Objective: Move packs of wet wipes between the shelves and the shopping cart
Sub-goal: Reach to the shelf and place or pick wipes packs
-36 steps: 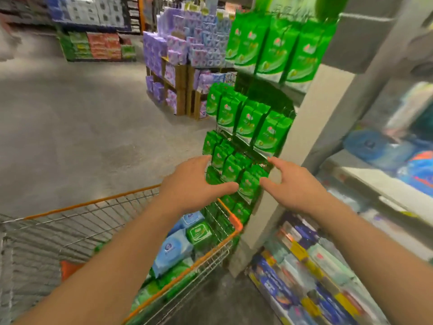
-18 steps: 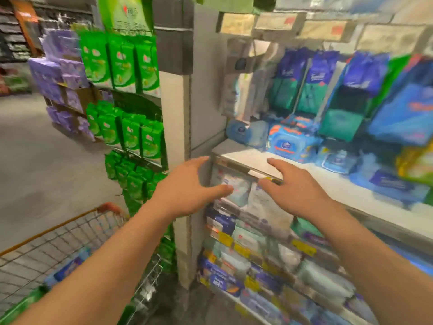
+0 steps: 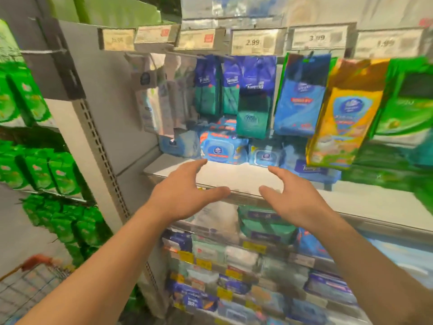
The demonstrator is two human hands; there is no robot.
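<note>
Left hand (image 3: 185,195): fingers (image 3: 198,164) spread and straight, thumb out, holding nothing, raised over the front of the white shelf (image 3: 234,177). Right hand (image 3: 290,198): fingers (image 3: 277,172) spread, slightly bent, empty, palm facing the left hand.

Wet-wipe packs: blue pack with orange trim (image 3: 222,148) at the shelf's back, just beyond the left fingertips; a paler blue pack (image 3: 264,156) beside it.

Hanging above, partly covering those packs: dark blue-and-teal bags (image 3: 255,97), a blue bag (image 3: 300,95), a yellow bag (image 3: 339,118).

Price tags (image 3: 254,42) on the rail overhead.

Lower shelves (image 3: 234,261): mixed packs, blurred.

Green packs (image 3: 46,170) on the end rack.

Shopping cart (image 3: 30,282): lower left corner, contents not discernible.
</note>
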